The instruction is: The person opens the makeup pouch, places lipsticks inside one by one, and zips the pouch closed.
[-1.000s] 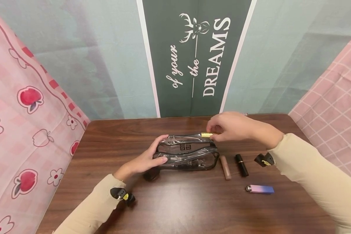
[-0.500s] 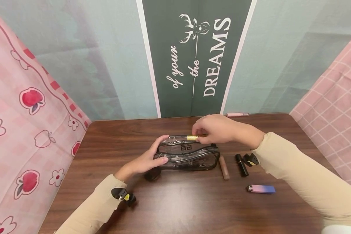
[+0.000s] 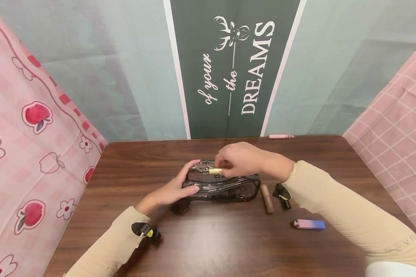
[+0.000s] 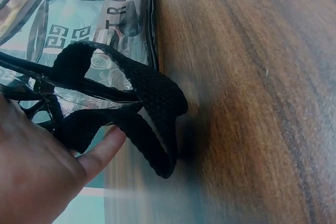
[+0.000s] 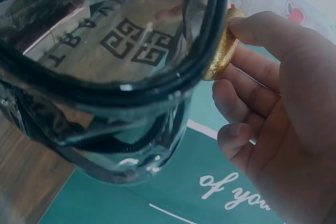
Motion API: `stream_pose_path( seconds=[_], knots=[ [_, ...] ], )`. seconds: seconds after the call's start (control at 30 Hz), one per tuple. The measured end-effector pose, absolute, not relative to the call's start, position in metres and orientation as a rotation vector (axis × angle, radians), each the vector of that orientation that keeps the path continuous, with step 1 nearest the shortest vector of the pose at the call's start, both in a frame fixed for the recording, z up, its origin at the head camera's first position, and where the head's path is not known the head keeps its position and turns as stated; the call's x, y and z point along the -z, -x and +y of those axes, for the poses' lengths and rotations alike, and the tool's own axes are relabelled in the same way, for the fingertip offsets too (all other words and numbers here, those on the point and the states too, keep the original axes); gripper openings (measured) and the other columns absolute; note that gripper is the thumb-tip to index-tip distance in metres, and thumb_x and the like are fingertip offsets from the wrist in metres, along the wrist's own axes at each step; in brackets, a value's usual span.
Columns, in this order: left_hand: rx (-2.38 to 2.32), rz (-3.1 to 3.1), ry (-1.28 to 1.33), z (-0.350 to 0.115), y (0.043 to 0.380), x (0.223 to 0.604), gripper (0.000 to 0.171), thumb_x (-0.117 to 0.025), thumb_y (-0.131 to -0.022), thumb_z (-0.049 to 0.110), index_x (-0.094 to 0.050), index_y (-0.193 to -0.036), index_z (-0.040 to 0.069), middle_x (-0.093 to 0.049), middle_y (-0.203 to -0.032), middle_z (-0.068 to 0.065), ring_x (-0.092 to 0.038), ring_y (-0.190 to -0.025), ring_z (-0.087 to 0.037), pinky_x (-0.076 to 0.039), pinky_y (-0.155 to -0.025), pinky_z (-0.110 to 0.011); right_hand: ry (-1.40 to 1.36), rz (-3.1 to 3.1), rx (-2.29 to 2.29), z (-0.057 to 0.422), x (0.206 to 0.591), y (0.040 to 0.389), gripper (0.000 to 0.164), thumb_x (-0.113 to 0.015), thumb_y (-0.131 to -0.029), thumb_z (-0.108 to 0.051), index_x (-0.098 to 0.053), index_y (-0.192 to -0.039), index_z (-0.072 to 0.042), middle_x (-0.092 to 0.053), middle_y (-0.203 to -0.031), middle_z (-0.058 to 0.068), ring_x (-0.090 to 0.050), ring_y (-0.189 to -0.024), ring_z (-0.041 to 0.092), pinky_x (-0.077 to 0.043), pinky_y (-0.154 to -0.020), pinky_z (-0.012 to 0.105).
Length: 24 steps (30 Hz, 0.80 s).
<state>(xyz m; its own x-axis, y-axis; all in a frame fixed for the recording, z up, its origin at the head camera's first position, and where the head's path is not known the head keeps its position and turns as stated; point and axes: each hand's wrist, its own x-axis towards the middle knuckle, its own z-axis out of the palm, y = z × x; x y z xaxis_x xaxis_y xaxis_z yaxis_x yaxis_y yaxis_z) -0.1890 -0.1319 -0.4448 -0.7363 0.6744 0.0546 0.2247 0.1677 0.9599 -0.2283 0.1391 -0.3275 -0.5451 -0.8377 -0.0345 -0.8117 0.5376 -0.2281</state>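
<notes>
A clear cosmetic bag with black trim (image 3: 228,189) lies on the table, its top facing up. My left hand (image 3: 170,189) grips the bag's left end, thumb in front and fingers behind. Beside that hand a black strap loop (image 4: 157,95) shows in the left wrist view. Over the bag's top, my right hand (image 3: 244,159) pinches a gold glittery lipstick tube (image 3: 215,170) between thumb and fingers. The right wrist view puts the tube right at the bag's dark rim. Cosmetics show through the bag's clear wall.
Right of the bag lie a brown-pink tube (image 3: 267,199) and a black tube (image 3: 287,204), partly covered by the wrist camera. A pink-and-blue stick (image 3: 308,224) lies nearer the front. At the table's back edge is a pink tube (image 3: 280,136).
My right hand has moved left and slightly toward me with the gold lipstick tube, from the bag's right end to over its middle. My left hand stays on the bag.
</notes>
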Motion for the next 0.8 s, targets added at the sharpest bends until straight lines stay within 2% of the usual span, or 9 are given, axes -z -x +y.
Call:
stream_pose_path(
  seconds=[0.2, 0.53, 0.8],
  knots=[
    [-1.58, 2.07, -0.84, -0.1319, 0.1888, 0.4452, 0.081, -0.066, -0.099, 0.028, -0.014, -0.161, 0.022, -0.034, -0.149, -0.018, -0.048, -0.127, -0.035, -0.045, -0.1, -0.03, 1.408, 2.621, 0.266, 0.1368, 0.3293, 0.2257, 0.006, -0.074, -0.088, -0.02, -0.07, -0.091, -0.024, -0.058, -0.08, -0.01, -0.048, -0.067, 0.005, -0.043, -0.061, 0.029],
    [-1.565, 2.083, -0.857, -0.1323, 0.188, 0.4448, 0.083, -0.066, -0.099, 0.027, -0.013, -0.162, 0.015, -0.033, -0.15, -0.019, -0.047, -0.129, -0.035, -0.044, -0.1, -0.031, 1.378, 2.63, 0.263, 0.1376, 0.3339, 0.224, 0.006, -0.075, -0.088, -0.022, -0.07, -0.091, -0.024, -0.058, -0.081, -0.011, -0.048, -0.068, 0.004, -0.044, -0.062, 0.029],
    [-1.561, 2.074, -0.839, -0.1327, 0.1867, 0.4444, 0.082, -0.066, -0.099, 0.027, -0.013, -0.162, 0.021, -0.031, -0.152, -0.018, -0.047, -0.129, -0.035, -0.045, -0.099, -0.03, 1.355, 2.639, 0.25, 0.1395, 0.3378, 0.224, 0.007, -0.076, -0.089, -0.024, -0.069, -0.089, -0.024, -0.058, -0.079, -0.01, -0.048, -0.066, 0.004, -0.043, -0.06, 0.029]
  ],
)
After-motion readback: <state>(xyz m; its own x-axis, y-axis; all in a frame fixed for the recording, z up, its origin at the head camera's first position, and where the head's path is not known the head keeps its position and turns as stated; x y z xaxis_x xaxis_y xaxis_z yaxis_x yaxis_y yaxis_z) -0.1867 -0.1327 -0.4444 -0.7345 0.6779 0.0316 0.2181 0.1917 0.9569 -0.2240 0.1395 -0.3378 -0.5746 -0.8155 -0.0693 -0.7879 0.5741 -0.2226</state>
